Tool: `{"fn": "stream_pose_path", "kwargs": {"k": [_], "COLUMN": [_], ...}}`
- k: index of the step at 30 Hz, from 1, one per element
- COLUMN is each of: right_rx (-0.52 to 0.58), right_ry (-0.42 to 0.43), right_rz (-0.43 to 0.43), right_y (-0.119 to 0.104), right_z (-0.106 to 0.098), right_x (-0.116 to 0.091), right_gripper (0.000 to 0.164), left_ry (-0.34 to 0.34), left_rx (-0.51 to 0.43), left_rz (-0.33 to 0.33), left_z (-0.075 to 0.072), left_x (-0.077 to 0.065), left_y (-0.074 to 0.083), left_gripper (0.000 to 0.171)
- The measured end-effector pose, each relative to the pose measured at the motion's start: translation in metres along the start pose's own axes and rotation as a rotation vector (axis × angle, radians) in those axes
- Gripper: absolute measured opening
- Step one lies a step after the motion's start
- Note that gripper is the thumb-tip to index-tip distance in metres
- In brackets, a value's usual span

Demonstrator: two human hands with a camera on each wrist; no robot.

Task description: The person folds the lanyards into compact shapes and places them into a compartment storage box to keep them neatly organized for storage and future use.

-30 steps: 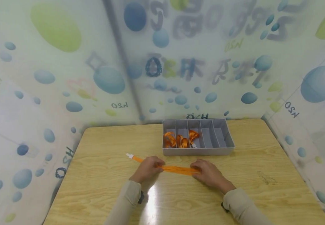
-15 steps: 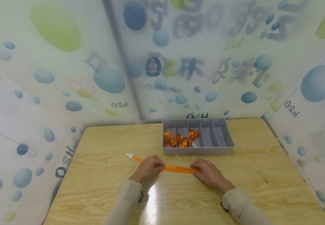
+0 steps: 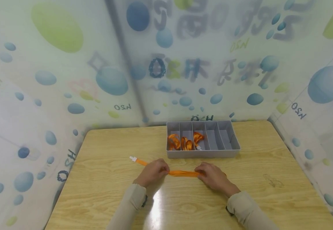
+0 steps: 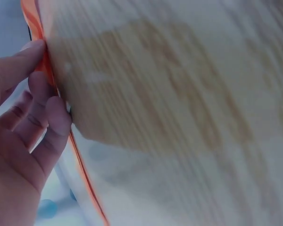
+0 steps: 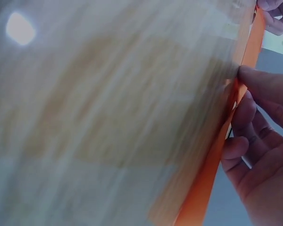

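Observation:
An orange lanyard (image 3: 183, 173) stretches between both hands just over the wooden table, its strands lying together in a flat band. My left hand (image 3: 154, 172) pinches it between thumb and fingers. Beyond that hand the strap runs on to a white clip (image 3: 133, 158) at its left end. Farther right, my right hand (image 3: 214, 178) pinches the band's other side. In the left wrist view the thumb and fingers (image 4: 38, 52) press on the orange strap (image 4: 87, 181). The right wrist view has the fingertips (image 5: 245, 74) on the strap (image 5: 198, 197) too.
Behind the hands stands a grey divided tray (image 3: 203, 154). Its three left compartments each hold an orange lanyard, such as the bundled one (image 3: 187, 144) in the second; two on the right show bare floors. A patterned wall (image 3: 160, 105) rises behind the wooden table (image 3: 103, 185).
My left hand has shifted slightly right along the lanyard, and the band between the hands looks narrower. The right hand and the tray stay about where they were.

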State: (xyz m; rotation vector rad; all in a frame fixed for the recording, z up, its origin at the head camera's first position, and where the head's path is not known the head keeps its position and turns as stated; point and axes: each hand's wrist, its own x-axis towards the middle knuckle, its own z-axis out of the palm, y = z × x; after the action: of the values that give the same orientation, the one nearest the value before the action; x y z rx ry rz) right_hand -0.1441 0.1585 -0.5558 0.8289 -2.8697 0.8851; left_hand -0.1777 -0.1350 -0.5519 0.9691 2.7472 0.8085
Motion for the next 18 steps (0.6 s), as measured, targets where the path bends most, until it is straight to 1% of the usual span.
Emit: {"fn": "stream_pose_path", "kwargs": {"k": [4,8,18], "right_rx": [-0.009,-0.01,-0.001], "right_ry": [-0.001,0.009,0.021], "right_rz": [0.028,0.046,0.048], "right_y": [-0.001,-0.003,-0.012], "right_z": [0.001,0.003,0.007], "right_x": [0.001,0.001,0.007], "right_gripper": [0.023,0.026,0.036], "left_ry": [-0.008,0.0,0.038], "left_rx": [-0.052,-0.116,-0.189], "left_rz": [-0.006,-0.01,0.004], "left_z": [0.0,0.0,-0.004], "left_x": [0.002,0.003,0.008], "left_y": [0.001,0.003,0.014], "left_gripper": [0.005,0.005,0.003]}}
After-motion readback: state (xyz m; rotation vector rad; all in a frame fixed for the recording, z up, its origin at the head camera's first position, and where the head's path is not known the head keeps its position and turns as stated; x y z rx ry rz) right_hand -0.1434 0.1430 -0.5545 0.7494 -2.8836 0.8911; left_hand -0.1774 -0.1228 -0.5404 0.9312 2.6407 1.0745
